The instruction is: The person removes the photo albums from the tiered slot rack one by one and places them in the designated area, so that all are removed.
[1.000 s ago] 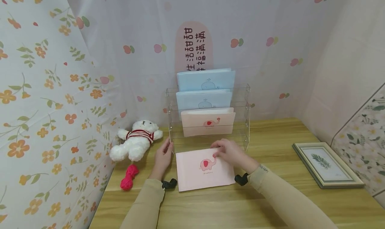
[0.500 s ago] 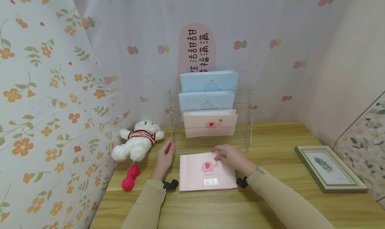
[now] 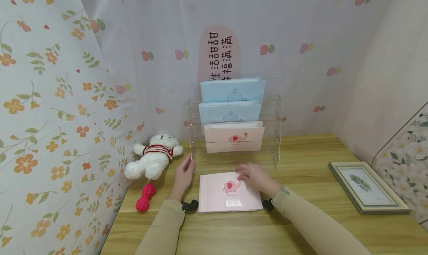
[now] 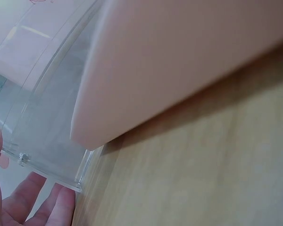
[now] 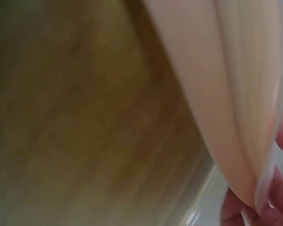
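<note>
- Booklet flat on table, just before rack.
- Three booklets upright in rack tiers.
- Toy bear left of rack, yarn before it.
- Framed picture far right.

Long, close-fitting beige sleeves were worn on both arms, down to the wrists. A small black camera mount was strapped under each wrist.
</note>
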Tool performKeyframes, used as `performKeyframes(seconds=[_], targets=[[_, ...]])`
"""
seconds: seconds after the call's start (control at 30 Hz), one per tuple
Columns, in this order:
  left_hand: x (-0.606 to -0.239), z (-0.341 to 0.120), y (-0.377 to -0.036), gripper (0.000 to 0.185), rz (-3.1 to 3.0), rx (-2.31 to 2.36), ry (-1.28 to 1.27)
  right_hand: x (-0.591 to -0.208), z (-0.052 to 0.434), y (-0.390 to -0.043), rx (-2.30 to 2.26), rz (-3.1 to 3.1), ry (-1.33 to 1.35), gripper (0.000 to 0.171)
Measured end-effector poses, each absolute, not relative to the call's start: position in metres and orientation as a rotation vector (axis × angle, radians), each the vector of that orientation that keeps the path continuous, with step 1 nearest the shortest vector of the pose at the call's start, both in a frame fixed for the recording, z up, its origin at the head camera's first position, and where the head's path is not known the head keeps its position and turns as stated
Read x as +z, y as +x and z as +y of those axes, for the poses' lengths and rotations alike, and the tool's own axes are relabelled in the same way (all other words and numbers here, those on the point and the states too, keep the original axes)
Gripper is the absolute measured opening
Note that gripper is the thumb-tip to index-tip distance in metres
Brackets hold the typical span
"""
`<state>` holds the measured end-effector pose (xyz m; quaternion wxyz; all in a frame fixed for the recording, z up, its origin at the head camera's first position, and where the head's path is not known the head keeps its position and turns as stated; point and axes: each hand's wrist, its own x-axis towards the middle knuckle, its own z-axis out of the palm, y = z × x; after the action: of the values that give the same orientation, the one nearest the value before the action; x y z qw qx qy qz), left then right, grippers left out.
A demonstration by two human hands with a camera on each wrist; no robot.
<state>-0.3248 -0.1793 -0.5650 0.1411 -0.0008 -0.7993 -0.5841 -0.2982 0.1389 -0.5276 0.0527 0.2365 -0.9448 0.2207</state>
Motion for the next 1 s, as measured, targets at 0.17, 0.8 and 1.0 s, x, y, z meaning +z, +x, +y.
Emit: performKeyframes(seconds=[0.17,0.8,1.0], targets=[[-0.566,-0.18,-0.325,0.043,-2.299,-1.696,-0.007,-0.529,0.139,-0.298,0.646,-2.873,0.718,0.027],[-0.567,-0.181,-0.327,0.043,-2.286,-1.695,-0.036,-0.422,0.159,-0.329,0.648,-2.343,0.592,0.029],[-0.567,-0.18,-0.327,0.043,-2.277,-1.705,-0.036,-0.4,0.168,-0.341,0.654,-2.378,0.404,0.048]])
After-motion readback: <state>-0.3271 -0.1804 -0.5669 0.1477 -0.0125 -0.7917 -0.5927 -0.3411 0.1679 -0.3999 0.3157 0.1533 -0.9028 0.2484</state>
